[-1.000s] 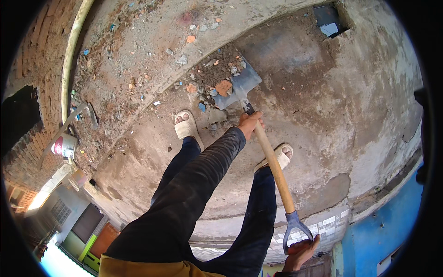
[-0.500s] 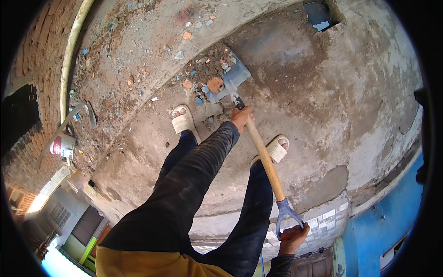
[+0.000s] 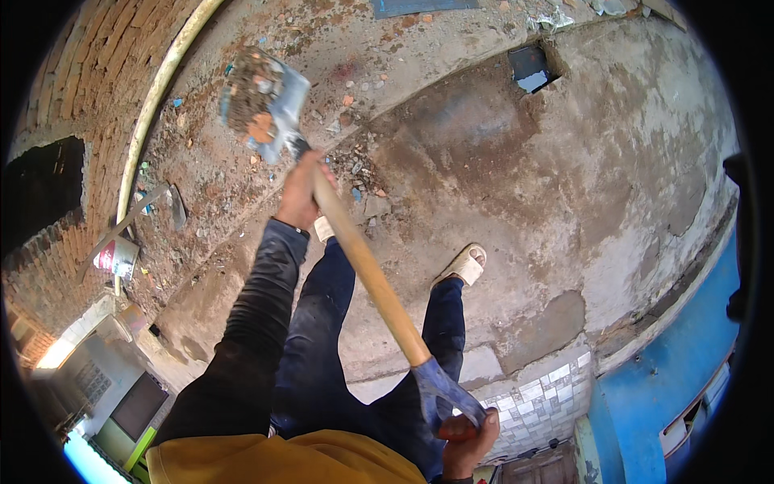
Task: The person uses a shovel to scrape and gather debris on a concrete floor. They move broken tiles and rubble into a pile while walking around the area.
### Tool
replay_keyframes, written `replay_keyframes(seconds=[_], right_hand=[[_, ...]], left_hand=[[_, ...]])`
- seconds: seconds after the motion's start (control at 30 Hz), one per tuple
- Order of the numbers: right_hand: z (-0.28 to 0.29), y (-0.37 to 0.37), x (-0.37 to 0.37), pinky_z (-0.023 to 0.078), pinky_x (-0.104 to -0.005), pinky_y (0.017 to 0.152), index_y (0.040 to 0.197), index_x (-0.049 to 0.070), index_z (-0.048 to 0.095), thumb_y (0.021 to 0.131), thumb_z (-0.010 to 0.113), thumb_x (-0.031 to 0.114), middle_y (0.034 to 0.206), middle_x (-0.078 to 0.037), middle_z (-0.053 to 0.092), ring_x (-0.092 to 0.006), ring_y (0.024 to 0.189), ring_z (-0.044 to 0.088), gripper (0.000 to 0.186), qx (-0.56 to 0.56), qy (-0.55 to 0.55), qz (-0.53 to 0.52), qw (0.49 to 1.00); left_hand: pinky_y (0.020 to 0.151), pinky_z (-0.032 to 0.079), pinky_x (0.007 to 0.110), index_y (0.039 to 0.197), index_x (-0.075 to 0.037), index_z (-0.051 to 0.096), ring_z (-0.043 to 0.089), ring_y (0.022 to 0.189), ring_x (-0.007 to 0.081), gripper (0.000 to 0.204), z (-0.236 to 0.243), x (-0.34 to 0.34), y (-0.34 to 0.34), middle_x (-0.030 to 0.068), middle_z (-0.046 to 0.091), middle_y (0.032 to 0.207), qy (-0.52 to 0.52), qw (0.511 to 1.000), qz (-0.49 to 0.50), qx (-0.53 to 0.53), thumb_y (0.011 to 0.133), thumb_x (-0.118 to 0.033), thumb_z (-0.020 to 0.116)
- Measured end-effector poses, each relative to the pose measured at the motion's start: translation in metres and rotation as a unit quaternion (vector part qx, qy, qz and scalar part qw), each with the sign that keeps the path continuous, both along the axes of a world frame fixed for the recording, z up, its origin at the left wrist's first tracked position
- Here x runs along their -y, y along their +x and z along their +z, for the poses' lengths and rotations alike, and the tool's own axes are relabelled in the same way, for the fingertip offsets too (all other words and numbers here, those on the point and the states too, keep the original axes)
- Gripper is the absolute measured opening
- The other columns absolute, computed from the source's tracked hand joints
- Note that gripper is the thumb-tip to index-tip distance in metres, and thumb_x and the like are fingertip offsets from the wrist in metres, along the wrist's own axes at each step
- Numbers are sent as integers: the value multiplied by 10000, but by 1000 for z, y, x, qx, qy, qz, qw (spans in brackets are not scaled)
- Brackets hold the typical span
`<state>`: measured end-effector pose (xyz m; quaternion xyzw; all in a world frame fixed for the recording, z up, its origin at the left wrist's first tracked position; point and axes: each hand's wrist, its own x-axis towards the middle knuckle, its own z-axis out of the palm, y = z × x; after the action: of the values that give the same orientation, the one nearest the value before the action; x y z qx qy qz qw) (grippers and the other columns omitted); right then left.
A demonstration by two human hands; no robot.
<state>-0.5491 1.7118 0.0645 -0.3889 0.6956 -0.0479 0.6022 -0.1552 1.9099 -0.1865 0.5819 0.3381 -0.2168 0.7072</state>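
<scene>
Your left grip [image 3: 302, 192] is closed round the wooden shaft, right up by the blade socket. Right grip [image 3: 470, 444] is wrapped on the D-handle [image 3: 439, 391], thumb showing at its corner. Both grips on the shovel [image 3: 371, 282], which runs diagonally across you: D-handle low by your right hip, blade [image 3: 293, 98] up front-left over the debris-strewn strip. Looks lifted clear; exact height and tilt can't be told, blade's blurred.

Load is dirt and rubble [image 3: 250, 89] with a broken brick chunk [image 3: 260, 127] near the socket end. It sits mostly on the blade's left; bare metal shows on the right.

Handling, my judgement: hold the blade level, left grip takes the weight, right grip only steers and resists roll. Brick chunk is the likeliest to slide, so no jerks. Turn with hips and feet rather than twisting your back. Watch footing: loose rubble [image 3: 359, 173] lies just ahead of your left sandal [image 3: 323, 229].

Markings: white bucket [image 3: 125, 256] at left carries a reddish printed patch, too small to read reliably. No legible writing on the shovel.
</scene>
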Motion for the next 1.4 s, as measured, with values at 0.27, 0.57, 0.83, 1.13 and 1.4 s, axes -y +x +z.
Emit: replay_keyframes(seconds=[0.27,0.57,0.83,1.13,1.4], right_hand=[[10,-68,61,294,-295,342,578,205,369,919,485,660,423,38,323,-133,347,359,580,-221,4,-134,966],[-59,-15,76,286,-288,348,606,203,378,910,555,638,428,51,310,-119,345,340,560,-276,-65,-197,938],[-118,20,82,253,-281,369,624,202,364,912,573,641,430,52,296,-107,345,310,565,-168,-40,-142,975],[-43,-26,79,256,-274,346,583,208,383,973,509,566,446,34,340,-110,373,351,544,-204,8,-147,968],[-21,-8,39,296,-305,392,632,168,404,943,517,603,472,21,307,-144,385,333,546,-29,60,-102,993]], left_hand=[[632,593,424,1029,-11,567,678,659,263,329,-72,107,-154,113,619,788,-20,952,-183,-243,899,-286,690],[723,600,408,1145,-6,572,703,751,265,416,-225,194,-184,131,641,901,-98,905,-270,-313,908,-324,697],[698,598,430,1191,7,547,660,774,264,433,-277,181,-109,149,617,949,-50,946,-172,-268,928,-306,688],[626,601,415,1051,-22,451,671,713,242,336,-160,160,-136,103,584,854,-29,966,-163,-199,917,-233,675],[560,556,363,956,-1,578,639,626,207,322,-18,25,-29,81,598,749,22,998,-38,-52,892,-295,695]])
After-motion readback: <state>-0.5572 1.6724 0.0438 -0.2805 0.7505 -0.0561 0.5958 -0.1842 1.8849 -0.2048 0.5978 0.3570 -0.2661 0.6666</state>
